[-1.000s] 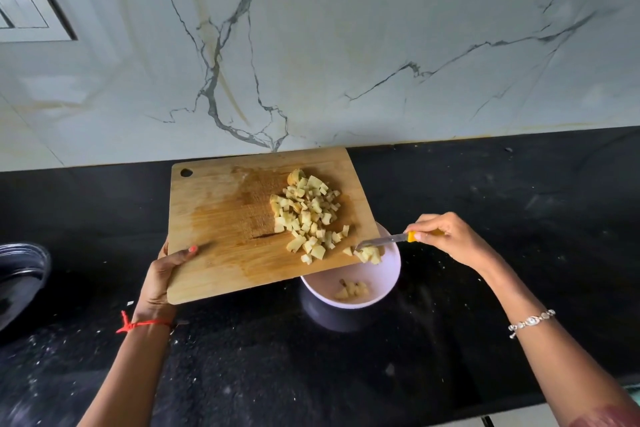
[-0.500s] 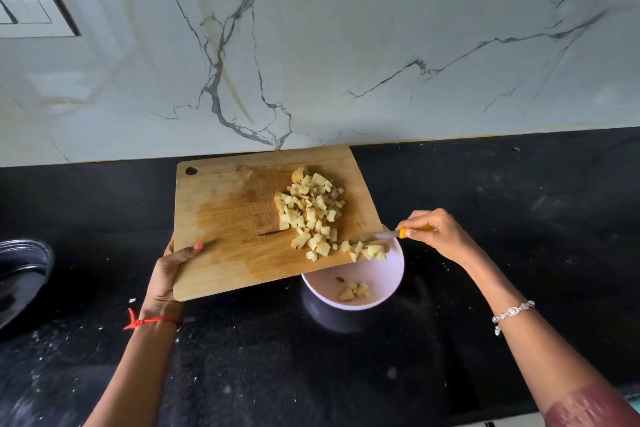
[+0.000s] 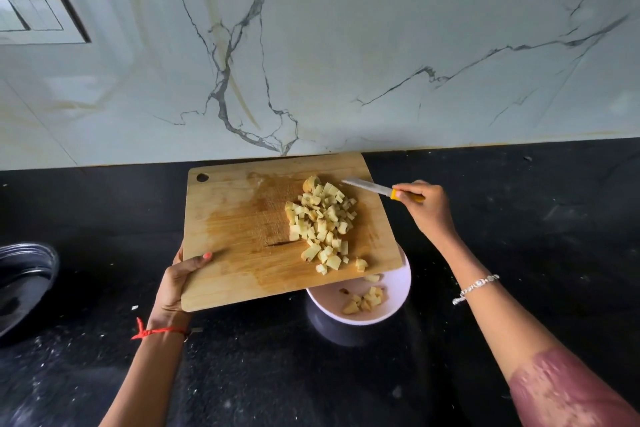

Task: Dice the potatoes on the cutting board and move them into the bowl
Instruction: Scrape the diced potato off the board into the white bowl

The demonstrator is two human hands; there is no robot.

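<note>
Knife (image 3: 369, 186) moved behind potatoes (image 3: 322, 222), gripped by right fingers (image 3: 412, 189); left fingers (image 3: 202, 258) clasp board (image 3: 242, 218), half-hiding bowl (image 3: 398, 295).

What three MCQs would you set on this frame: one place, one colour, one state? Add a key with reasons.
1. Where is the bowl relative to the cutting board? A) on top of it B) under its near right corner C) left of it
2. Colour of the knife handle? A) yellow B) black C) green
3. State of the left hand? A) flat on the counter B) holding the knife C) gripping the board's edge
Key: B, the board overlaps its rim; A, yellow shows at the right hand; C, thumb lies over the edge.
</note>
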